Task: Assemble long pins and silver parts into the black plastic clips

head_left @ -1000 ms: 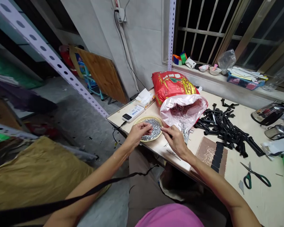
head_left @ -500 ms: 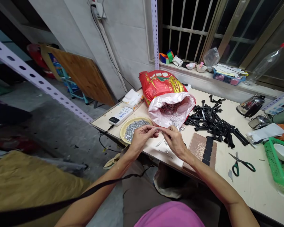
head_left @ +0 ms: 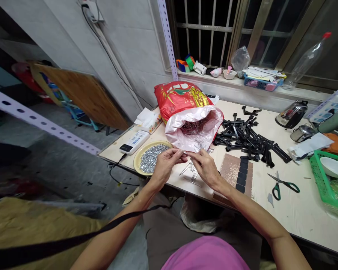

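Note:
My left hand [head_left: 165,163] and my right hand [head_left: 205,166] meet fingertip to fingertip above the table's near edge, pinching a small metal piece [head_left: 185,152] between them. It is too small to tell what it is. Just left of my left hand a yellow plate [head_left: 138,160] holds a heap of small silver nuts [head_left: 152,158]. Several thin metal pins [head_left: 190,169] lie loose on the table under my hands. Behind them a pink-white plastic bag [head_left: 195,129] lies open with more pins inside.
A red sack [head_left: 180,97] lies behind the bag. A pile of black plastic parts [head_left: 246,137] spreads to the right. A brown board [head_left: 236,173] with black pads, green-handled scissors [head_left: 283,184], a green basket [head_left: 323,180], a kettle [head_left: 291,113] and a white scale [head_left: 134,141] are also there.
My left hand left the plate of nuts and came over to my right hand; both now pinch the piece together. The view swung right, showing more of the table.

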A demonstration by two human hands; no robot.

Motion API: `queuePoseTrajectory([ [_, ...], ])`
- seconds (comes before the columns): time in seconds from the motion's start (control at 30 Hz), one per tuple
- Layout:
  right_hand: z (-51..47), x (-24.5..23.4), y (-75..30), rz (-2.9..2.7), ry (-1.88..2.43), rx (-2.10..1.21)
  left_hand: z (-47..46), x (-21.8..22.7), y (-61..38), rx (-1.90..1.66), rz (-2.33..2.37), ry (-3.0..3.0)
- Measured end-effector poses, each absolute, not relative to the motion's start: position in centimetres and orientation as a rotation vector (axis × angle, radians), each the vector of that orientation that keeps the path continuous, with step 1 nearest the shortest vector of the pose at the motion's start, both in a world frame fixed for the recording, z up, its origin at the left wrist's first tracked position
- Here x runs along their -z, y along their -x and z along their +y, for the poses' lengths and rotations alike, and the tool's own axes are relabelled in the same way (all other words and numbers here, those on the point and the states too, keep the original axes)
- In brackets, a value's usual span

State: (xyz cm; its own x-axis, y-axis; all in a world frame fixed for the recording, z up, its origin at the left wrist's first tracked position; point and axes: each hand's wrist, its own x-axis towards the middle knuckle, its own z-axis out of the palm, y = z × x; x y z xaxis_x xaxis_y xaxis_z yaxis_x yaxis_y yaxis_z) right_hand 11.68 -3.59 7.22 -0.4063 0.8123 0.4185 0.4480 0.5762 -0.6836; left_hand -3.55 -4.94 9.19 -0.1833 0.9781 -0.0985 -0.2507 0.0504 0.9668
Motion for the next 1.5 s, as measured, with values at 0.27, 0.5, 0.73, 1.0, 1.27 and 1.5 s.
queuePoseTrajectory([
  [0.27,-3.7,-6.6,-12.6,-1.981,1.098,-0.598,-3.7,-7.9,2.8,-1.283,1.158,-0.825],
  [0.5,-3.3,-7.1,-14.5,-2.002,1.056,-0.362,-3.2,-8.5,1.2,-1.224,1.029,-0.819],
  [0.73,-2.0,-7.4,-14.7,-2.091,1.111,-0.161,-2.6,-8.1,1.6,-1.231,1.019,-0.848],
  [1.0,-1.8,-6.9,-15.5,-2.037,1.218,-0.403,-2.4,-7.1,1.1,-1.242,1.025,-0.938],
  [1.27,-4.1,-6.7,-15.6,-2.078,1.168,-0.368,-3.6,-7.4,0.1,-1.273,1.065,-0.981],
  [1.5,-5.2,-6.8,-17.8,-1.993,1.276,-0.61,-4.5,-7.9,-1.9,-1.204,1.148,-1.038],
])
